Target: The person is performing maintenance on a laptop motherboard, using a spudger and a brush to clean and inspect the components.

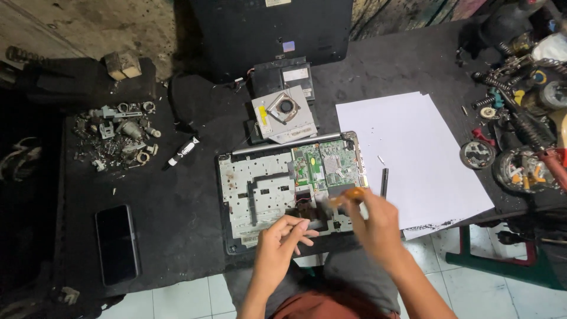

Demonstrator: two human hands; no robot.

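Observation:
An opened laptop base [260,189] lies on the black table, its metal frame and green circuit board [323,164] exposed. My left hand [280,248] rests at the base's front edge, its fingers curled on the lower rim by a small dark part. My right hand [372,221] is blurred over the front right corner and grips an orange-handled tool [348,195] that points left across the base.
A white sheet [407,153] with a black pen-like tool [384,182] lies right of the laptop. An optical drive [283,112] and a black laptop cover [271,35] sit behind. Loose metal parts [118,136] and a phone [117,242] lie left; tools and springs [520,88] crowd the right edge.

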